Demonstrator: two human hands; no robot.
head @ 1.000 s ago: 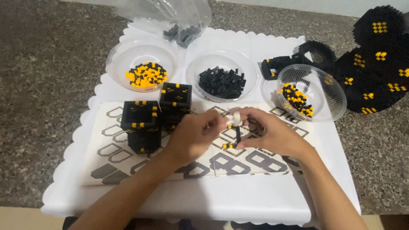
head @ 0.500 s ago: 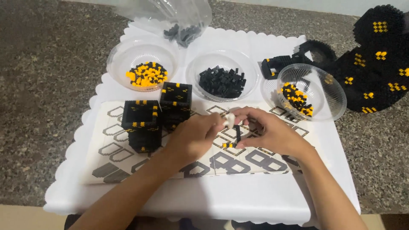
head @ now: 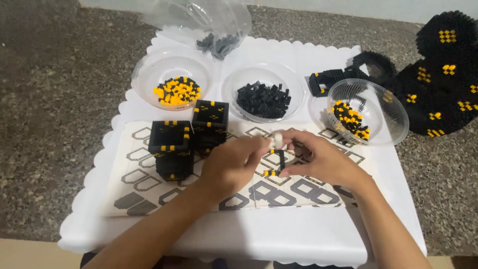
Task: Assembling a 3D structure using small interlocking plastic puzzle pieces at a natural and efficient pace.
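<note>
Left hand (head: 231, 167) and right hand (head: 323, 162) meeting fingertip to fingertip above the printed instruction sheet (head: 149, 192), which lies flat on the white scalloped tray (head: 279, 234). Pinched between them: a thin black-and-yellow brick strip (head: 280, 162), standing upright, bottom end just touching or just above the sheet (hard to tell which). Right fingers closed narrowly on the strip's side, steadying it; left fingers curled tight around a small white tool or piece (head: 277, 140) pressed at the strip's top end, seemingly to seat something there. Exactly what the white item is: too small to tell.

Just left of the left hand, two hollow black block towers (head: 189, 137) with yellow flecks, upright on the sheet, close enough to reach without shifting the arms. Along the far edge, three clear bowls, sorted by colour for easy picking: yellow bricks (head: 178, 91), black bricks (head: 263, 99), and a mixed black-and-yellow lot (head: 351, 119) in a tilted bowl near the right hand. Behind them a clear plastic bag (head: 209, 22) with a few dark pieces. Off the tray to the right, on the speckled stone counter (head: 55, 99), a large finished black brick figure (head: 443, 74) with yellow patches, kept well apart from the work area.
</note>
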